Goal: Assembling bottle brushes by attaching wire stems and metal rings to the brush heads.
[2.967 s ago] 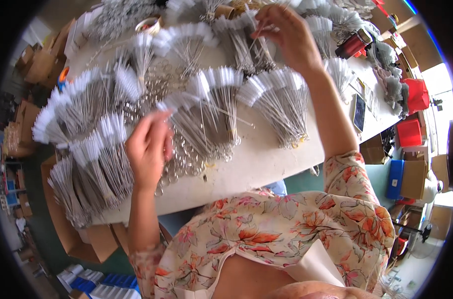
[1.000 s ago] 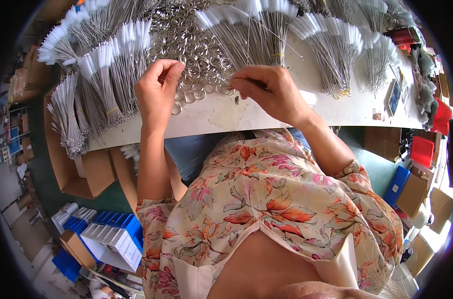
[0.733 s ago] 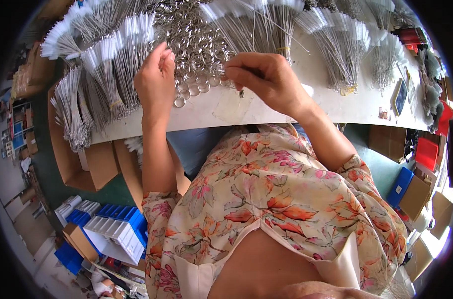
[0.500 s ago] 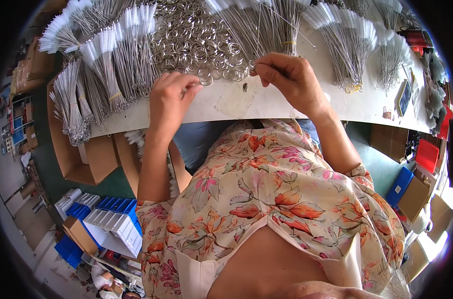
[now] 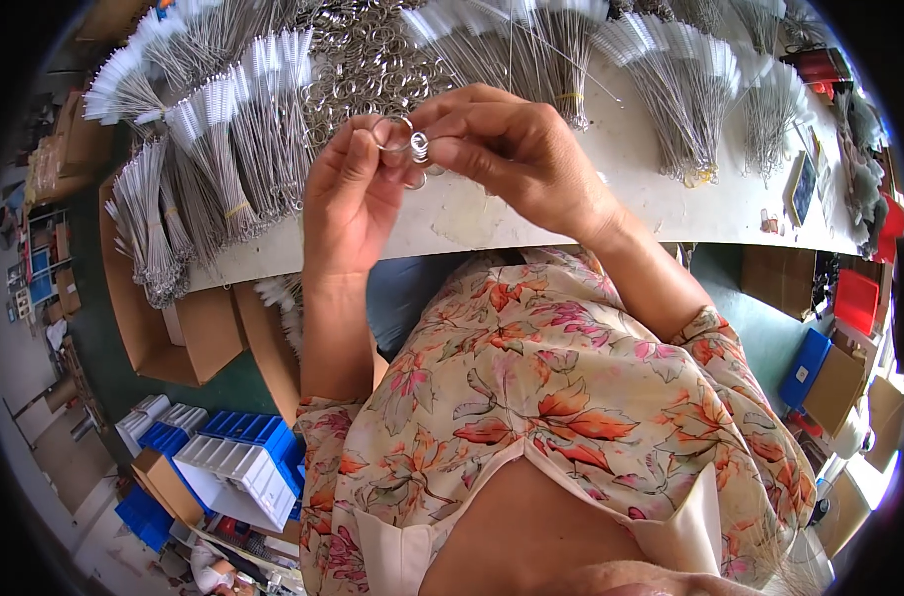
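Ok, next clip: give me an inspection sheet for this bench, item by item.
Surface: white table, bare strip along the near edge.
Job's things: metal ring held between both hands above the table; a second small ring at the fingertips.
Clutter: ring pile behind the hands; bundles of white-tipped wire brushes fanned across the table, more brushes to the right.
Grippers: left hand and right hand both pinch the ring.
Cables: nothing seen.
Surroundings: cardboard boxes under the table, blue bins on the floor at left, red box at right.
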Demonstrator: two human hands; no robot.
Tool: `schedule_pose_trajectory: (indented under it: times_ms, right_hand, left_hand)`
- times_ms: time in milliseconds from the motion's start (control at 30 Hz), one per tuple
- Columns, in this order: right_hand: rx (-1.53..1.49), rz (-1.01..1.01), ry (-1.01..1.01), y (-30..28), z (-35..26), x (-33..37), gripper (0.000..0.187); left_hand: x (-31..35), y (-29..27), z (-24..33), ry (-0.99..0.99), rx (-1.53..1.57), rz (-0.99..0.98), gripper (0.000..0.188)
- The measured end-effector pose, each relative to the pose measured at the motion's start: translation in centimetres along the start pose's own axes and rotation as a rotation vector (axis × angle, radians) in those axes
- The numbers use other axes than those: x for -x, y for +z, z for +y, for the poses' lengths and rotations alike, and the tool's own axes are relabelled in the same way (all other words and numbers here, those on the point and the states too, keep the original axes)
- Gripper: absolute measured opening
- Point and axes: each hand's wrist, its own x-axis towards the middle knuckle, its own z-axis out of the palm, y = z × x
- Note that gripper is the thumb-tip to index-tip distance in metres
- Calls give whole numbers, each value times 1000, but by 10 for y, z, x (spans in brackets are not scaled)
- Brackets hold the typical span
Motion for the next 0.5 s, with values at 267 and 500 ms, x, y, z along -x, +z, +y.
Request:
schedule_pose_trajectory:
  times_ms: [267,500]
  right_hand:
    - [154,46,-282,7,-4,3,8]
    - [221,-189,-188,-3,-12,3,9]
  left_hand:
    - [1,25,-5,149,-164,221,14]
    - [9,22,9,710,-1544,89,11]
